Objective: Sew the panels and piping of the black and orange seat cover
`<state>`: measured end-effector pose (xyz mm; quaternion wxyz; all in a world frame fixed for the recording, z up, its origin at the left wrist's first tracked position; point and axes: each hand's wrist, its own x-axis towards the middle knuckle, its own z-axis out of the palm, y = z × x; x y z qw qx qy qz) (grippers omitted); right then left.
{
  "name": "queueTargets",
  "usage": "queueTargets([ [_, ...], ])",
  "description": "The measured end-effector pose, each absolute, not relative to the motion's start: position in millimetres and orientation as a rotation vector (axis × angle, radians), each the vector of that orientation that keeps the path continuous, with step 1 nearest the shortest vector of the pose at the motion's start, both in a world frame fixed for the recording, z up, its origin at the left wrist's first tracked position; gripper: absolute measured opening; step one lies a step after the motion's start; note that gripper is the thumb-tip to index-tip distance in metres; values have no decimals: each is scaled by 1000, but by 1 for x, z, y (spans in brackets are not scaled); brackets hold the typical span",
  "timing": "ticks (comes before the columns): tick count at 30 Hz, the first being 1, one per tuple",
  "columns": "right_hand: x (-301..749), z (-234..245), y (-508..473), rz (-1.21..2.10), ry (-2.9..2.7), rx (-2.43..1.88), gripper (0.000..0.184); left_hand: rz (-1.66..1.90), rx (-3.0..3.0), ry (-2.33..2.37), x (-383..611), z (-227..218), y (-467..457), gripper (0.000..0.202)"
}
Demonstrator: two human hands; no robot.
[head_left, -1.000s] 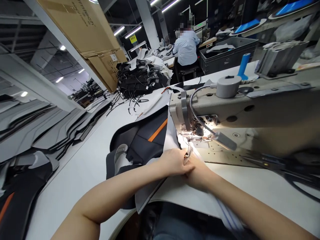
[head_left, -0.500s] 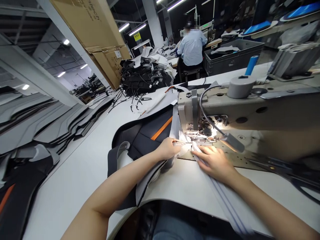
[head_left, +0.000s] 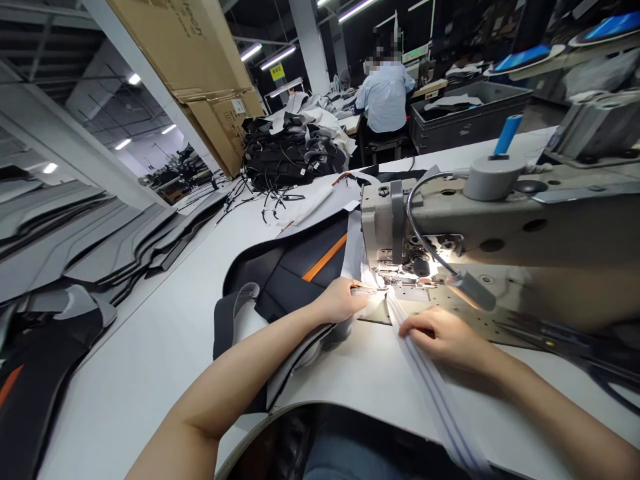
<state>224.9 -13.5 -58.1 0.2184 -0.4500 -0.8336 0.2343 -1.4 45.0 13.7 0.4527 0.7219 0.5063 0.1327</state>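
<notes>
My left hand is closed at the edge of a dark fabric panel with an orange stripe, just left of the needle area. A thin, pointed, light-coloured tool seems to stick out of its fingers; its kind is unclear. A white strip with blue lines runs from under the presser foot toward my lap. My right hand pinches this strip between thumb and fingers, a little below the needle. The lit sewing machine stands over both, its lamp hanging above my right hand.
Black scissors lie at the right on the machine bed. Stacked grey panels cover the left side. Behind stand a heap of dark pieces, a cardboard box, a grey crate and a seated co-worker.
My right hand has slid down the strip, away from the needle, and its fingers have curled into a pinch. The left hand keeps its place at the panel. The view has shifted slightly.
</notes>
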Motion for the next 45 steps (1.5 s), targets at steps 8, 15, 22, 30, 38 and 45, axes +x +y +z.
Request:
queueTargets([
  [8,198,-60,-10,36,-2403,-1431,29,299,1827,1244,3,21,40,29],
  [15,195,-49,-12,28,-2318,-1421,32,249,1820,1266,2,24,41,17],
  [22,168,-66,4,366,-2358,-1354,20,164,1942,1212,13,33,38,7],
  [30,212,-60,-22,1207,-1816,-1207,43,114,1877,1253,9,31,38,17],
  [38,230,-59,-1,932,-2173,-1663,65,277,1436,1220,-1,34,71,10],
  [45,203,-41,10,390,-2373,-1869,50,233,1481,1171,1,41,72,6],
])
